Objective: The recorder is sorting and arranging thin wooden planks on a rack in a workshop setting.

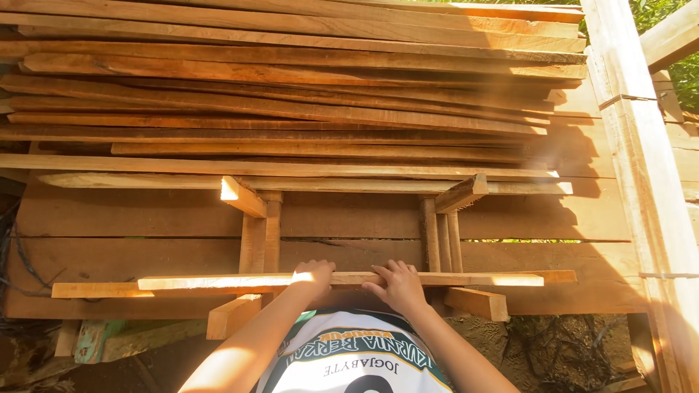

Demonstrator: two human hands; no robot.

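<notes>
Where it rests across two bracket arms, the long pale wooden slat [451, 279] runs left-right, left hand [312, 277] and right hand [399, 285] both curled over its middle.

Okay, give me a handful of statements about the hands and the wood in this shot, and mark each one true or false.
1. Both hands rest on the same plank. True.
2. The left hand holds a hammer. False: it lies on the plank, with no tool in view.
3. A stack of planks lies on the upper brackets. True.
4. The right hand grips the post. False: it is on the plank, well apart from the post.
5. The plank under the hands stands upright. False: it lies level across the lower brackets.
</notes>
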